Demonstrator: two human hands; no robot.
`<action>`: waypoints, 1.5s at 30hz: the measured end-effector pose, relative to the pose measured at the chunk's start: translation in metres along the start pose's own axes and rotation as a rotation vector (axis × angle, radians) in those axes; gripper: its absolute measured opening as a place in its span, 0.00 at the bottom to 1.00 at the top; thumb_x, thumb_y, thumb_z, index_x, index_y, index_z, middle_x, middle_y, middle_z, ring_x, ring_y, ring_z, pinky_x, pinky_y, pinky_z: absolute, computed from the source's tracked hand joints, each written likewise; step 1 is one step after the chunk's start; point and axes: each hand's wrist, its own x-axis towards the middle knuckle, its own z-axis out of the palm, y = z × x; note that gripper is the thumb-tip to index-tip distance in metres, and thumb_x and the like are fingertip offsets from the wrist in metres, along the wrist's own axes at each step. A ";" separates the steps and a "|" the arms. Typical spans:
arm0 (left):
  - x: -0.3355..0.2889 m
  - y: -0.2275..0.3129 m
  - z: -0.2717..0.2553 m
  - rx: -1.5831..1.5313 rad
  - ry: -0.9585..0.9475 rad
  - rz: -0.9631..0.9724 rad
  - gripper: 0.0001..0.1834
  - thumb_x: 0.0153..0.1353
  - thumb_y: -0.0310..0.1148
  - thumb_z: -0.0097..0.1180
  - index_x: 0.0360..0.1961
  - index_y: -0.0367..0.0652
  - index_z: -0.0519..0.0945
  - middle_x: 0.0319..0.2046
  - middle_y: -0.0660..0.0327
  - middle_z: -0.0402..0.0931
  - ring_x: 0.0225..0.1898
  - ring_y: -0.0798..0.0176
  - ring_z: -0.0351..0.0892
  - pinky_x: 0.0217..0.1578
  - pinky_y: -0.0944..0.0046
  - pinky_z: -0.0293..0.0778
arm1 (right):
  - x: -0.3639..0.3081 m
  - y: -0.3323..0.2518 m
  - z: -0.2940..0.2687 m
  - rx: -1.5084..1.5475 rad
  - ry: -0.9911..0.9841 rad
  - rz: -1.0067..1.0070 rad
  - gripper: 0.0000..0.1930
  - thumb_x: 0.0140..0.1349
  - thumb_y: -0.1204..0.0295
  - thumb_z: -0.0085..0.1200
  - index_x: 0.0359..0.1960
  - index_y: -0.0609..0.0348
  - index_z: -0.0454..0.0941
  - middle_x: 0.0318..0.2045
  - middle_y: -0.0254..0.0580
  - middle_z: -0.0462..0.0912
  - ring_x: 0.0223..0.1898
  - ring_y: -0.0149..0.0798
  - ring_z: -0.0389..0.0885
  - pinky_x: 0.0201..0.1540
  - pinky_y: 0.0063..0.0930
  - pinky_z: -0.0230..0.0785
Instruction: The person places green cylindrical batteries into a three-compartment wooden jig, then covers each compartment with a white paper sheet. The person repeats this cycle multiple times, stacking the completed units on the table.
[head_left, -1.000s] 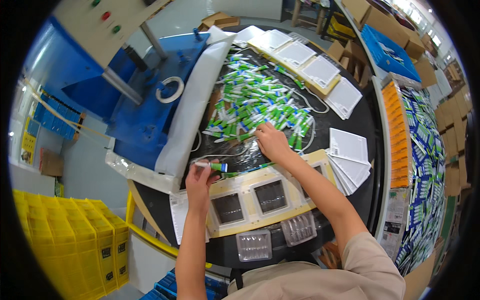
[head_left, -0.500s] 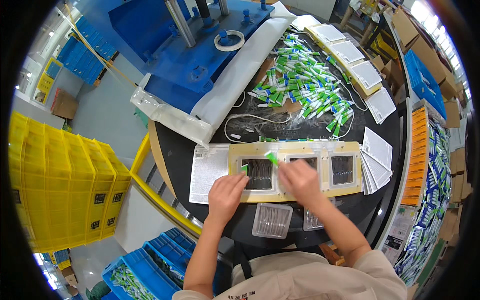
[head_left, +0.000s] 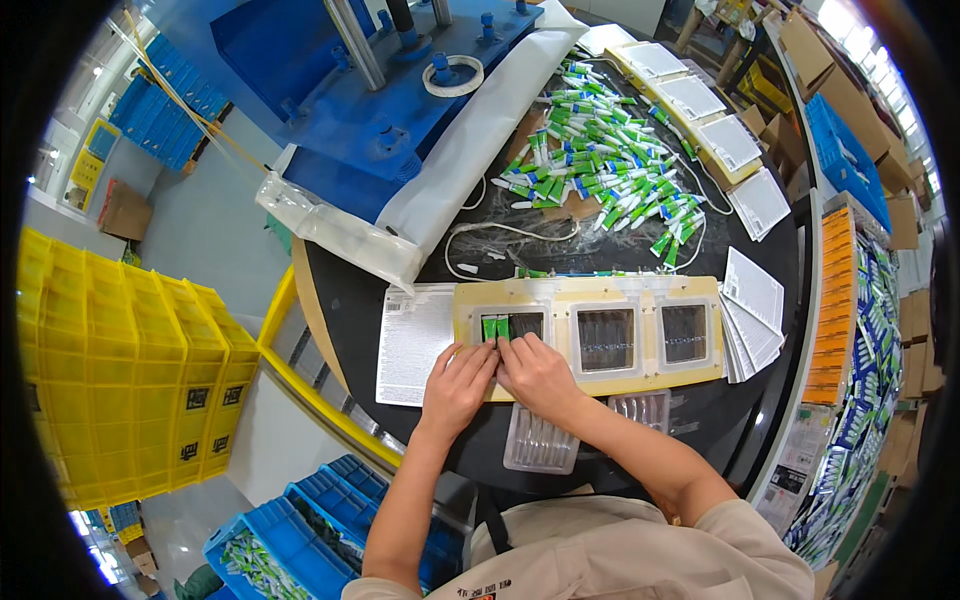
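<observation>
A yellow-framed fixture (head_left: 640, 372) with three windows lies across the table before me, each window holding a clear ribbed plastic tray. Two small green tubes (head_left: 495, 327) stand side by side in the left window, at its left end. Closed over the lower end of the left tube are the fingers of my left hand (head_left: 457, 385). My right hand (head_left: 540, 375) pinches the lower end of the tube beside it, fingertips touching my left hand's. Both hands hide the lower part of that window. The middle tray (head_left: 605, 340) and right tray (head_left: 685, 333) hold no tubes.
Beyond the fixture lies a heap of green-and-white tubes (head_left: 610, 160). Clear trays (head_left: 540, 440) sit at the near edge. Printed cards (head_left: 752, 310) fan out at right, a printed sheet (head_left: 412, 345) at left. A blue press (head_left: 370, 130) stands far left, yellow crates (head_left: 130, 370) nearer.
My right hand has moved left and down from above the fixture's middle, bringing a green tube into the left window beside the first one. My left hand has stayed nearly in place.
</observation>
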 end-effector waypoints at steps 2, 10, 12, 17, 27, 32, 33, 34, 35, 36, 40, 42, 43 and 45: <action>0.000 0.000 -0.003 -0.013 -0.051 -0.024 0.20 0.54 0.30 0.64 0.49 0.41 0.83 0.54 0.59 0.82 0.58 0.59 0.79 0.66 0.46 0.65 | 0.001 -0.002 -0.002 0.155 -0.007 0.067 0.21 0.57 0.70 0.63 0.48 0.73 0.80 0.34 0.47 0.77 0.35 0.47 0.75 0.41 0.36 0.73; 0.012 -0.011 -0.017 -0.046 -0.146 -0.022 0.22 0.57 0.39 0.64 0.52 0.44 0.83 0.54 0.61 0.82 0.61 0.56 0.76 0.70 0.38 0.58 | 0.043 0.069 -0.041 0.369 -0.002 0.261 0.18 0.57 0.68 0.63 0.48 0.62 0.82 0.44 0.53 0.80 0.50 0.55 0.79 0.51 0.46 0.75; 0.029 -0.019 -0.017 -0.073 -0.125 -0.020 0.20 0.57 0.38 0.64 0.51 0.44 0.83 0.52 0.61 0.83 0.60 0.56 0.77 0.70 0.38 0.58 | 0.080 0.116 -0.032 0.274 0.134 0.345 0.10 0.57 0.72 0.62 0.40 0.61 0.84 0.37 0.50 0.81 0.44 0.53 0.81 0.46 0.44 0.76; 0.144 -0.075 0.040 -0.232 0.174 -0.136 0.20 0.63 0.20 0.54 0.57 0.37 0.77 0.55 0.48 0.79 0.58 0.42 0.77 0.62 0.52 0.72 | 0.144 0.175 0.023 -0.217 -0.111 0.087 0.05 0.57 0.76 0.57 0.33 0.63 0.81 0.41 0.49 0.79 0.46 0.52 0.81 0.41 0.39 0.80; 0.216 -0.115 0.096 0.332 -0.068 0.126 0.07 0.55 0.26 0.58 0.35 0.43 0.83 0.36 0.59 0.76 0.44 0.54 0.79 0.43 0.58 0.79 | 0.022 0.073 -0.065 0.483 0.293 0.337 0.08 0.57 0.82 0.64 0.39 0.64 0.84 0.37 0.48 0.86 0.35 0.49 0.87 0.38 0.36 0.80; 0.136 -0.063 0.027 -0.048 0.123 -0.234 0.08 0.62 0.30 0.63 0.42 0.41 0.86 0.37 0.57 0.83 0.38 0.51 0.83 0.39 0.56 0.78 | -0.024 0.034 -0.056 0.307 0.287 0.159 0.10 0.56 0.82 0.63 0.41 0.69 0.83 0.40 0.49 0.86 0.36 0.48 0.87 0.38 0.34 0.82; 0.110 -0.045 0.012 -0.135 0.208 -0.315 0.09 0.61 0.30 0.65 0.43 0.40 0.86 0.37 0.56 0.84 0.36 0.51 0.83 0.37 0.57 0.78 | -0.027 0.033 -0.052 0.263 0.283 0.119 0.11 0.54 0.83 0.62 0.41 0.69 0.83 0.40 0.49 0.85 0.36 0.48 0.87 0.38 0.34 0.82; 0.087 -0.026 0.000 -0.213 0.212 -0.425 0.09 0.59 0.27 0.67 0.41 0.39 0.87 0.36 0.56 0.84 0.36 0.54 0.83 0.37 0.59 0.77 | -0.029 0.033 -0.049 0.228 0.302 0.077 0.12 0.53 0.83 0.62 0.41 0.70 0.83 0.41 0.49 0.85 0.37 0.48 0.87 0.38 0.34 0.82; 0.066 -0.010 -0.011 -0.298 0.226 -0.537 0.09 0.57 0.25 0.68 0.40 0.38 0.88 0.36 0.55 0.83 0.35 0.57 0.83 0.37 0.61 0.77 | -0.030 0.034 -0.047 0.172 0.282 0.035 0.14 0.51 0.81 0.59 0.42 0.70 0.83 0.43 0.49 0.85 0.39 0.46 0.86 0.39 0.33 0.82; 0.051 0.008 -0.016 -0.480 0.310 -0.608 0.09 0.55 0.20 0.68 0.38 0.36 0.88 0.35 0.54 0.83 0.35 0.62 0.82 0.36 0.65 0.76 | -0.030 0.034 -0.046 0.141 0.282 0.009 0.15 0.51 0.80 0.59 0.42 0.70 0.83 0.43 0.49 0.85 0.39 0.46 0.86 0.39 0.33 0.82; 0.020 0.050 -0.008 -0.475 0.358 -0.664 0.13 0.53 0.18 0.68 0.41 0.38 0.88 0.35 0.55 0.81 0.36 0.57 0.82 0.37 0.63 0.78 | -0.029 0.033 -0.050 0.044 0.254 -0.087 0.16 0.51 0.76 0.58 0.42 0.69 0.84 0.45 0.46 0.85 0.42 0.43 0.84 0.43 0.32 0.81; 0.017 0.052 0.003 -0.285 0.341 -0.434 0.15 0.52 0.18 0.67 0.42 0.39 0.87 0.36 0.56 0.80 0.36 0.55 0.82 0.36 0.61 0.78 | -0.029 0.032 -0.052 0.032 0.219 -0.137 0.16 0.50 0.76 0.58 0.42 0.68 0.84 0.45 0.46 0.85 0.43 0.43 0.84 0.44 0.32 0.80; 0.016 0.051 0.009 -0.196 0.347 -0.312 0.15 0.52 0.18 0.67 0.43 0.39 0.87 0.36 0.56 0.80 0.37 0.54 0.82 0.36 0.60 0.79 | -0.029 0.032 -0.052 0.019 0.215 -0.165 0.16 0.50 0.76 0.58 0.41 0.69 0.84 0.44 0.46 0.85 0.43 0.43 0.83 0.45 0.32 0.80; 0.015 0.050 0.019 -0.166 0.295 -0.236 0.17 0.50 0.17 0.66 0.43 0.39 0.87 0.36 0.56 0.80 0.35 0.53 0.81 0.35 0.59 0.78 | -0.029 0.034 -0.051 -0.002 0.161 -0.198 0.15 0.50 0.76 0.59 0.41 0.69 0.84 0.44 0.46 0.85 0.45 0.42 0.83 0.46 0.32 0.80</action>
